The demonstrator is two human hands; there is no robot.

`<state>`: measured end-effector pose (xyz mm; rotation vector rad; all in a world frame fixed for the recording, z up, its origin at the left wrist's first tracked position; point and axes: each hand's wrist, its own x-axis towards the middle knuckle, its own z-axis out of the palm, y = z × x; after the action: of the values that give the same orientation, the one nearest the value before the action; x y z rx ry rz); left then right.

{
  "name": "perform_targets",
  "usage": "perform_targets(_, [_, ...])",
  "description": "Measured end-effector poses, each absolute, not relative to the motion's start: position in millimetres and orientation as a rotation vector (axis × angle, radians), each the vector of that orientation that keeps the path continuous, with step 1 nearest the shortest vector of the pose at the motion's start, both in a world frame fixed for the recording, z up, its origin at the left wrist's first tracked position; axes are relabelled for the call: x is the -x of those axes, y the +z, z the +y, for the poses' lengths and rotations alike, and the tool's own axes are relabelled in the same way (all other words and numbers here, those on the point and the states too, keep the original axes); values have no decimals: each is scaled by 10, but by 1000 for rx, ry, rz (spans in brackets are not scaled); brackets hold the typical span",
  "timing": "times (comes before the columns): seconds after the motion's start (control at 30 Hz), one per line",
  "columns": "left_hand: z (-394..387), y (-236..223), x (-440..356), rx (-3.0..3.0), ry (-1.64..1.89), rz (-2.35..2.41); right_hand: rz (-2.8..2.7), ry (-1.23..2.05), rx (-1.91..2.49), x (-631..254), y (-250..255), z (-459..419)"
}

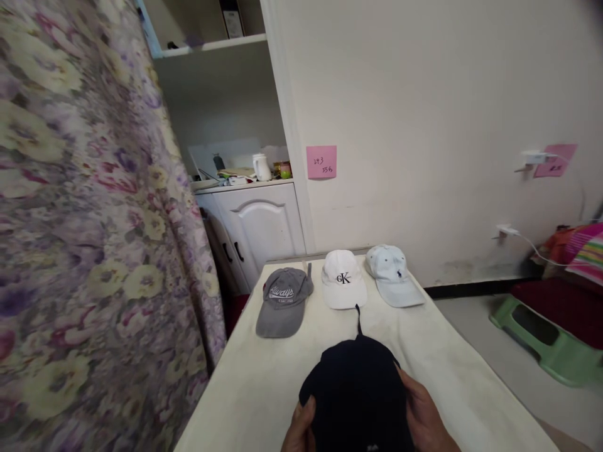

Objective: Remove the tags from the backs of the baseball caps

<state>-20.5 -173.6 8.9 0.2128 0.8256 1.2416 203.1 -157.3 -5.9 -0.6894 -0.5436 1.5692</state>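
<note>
A dark navy or black baseball cap point(358, 389) is held between my two hands over the near part of the table. My left hand point(300, 428) grips its left side, thumb on top. On the right side, my right hand point(425, 415) is closed on the cap's edge. A thin strap sticks up from the cap's far end. Beyond it lie a grey cap point(284, 301) with white lettering, a white cap point(343, 280) with a dark monogram, and a pale blue cap point(394, 276) with a small dark logo.
The table point(245, 383) has a cream cover and stands against the wall. A floral curtain point(94, 251) hangs at the left, near a white cabinet point(264, 229). At the right are a green stool point(556, 351) and plugs with a white cable point(537, 252).
</note>
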Motion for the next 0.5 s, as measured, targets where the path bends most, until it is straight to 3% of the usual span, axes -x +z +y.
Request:
perform_targets(0.2, [-1786, 106, 188, -307, 1282, 858, -414, 1841, 541, -2028, -206, -1514])
perform_targets(0.5, [-1727, 101, 112, -300, 1215, 712, -388, 1908, 476, -1980, -44, -1684])
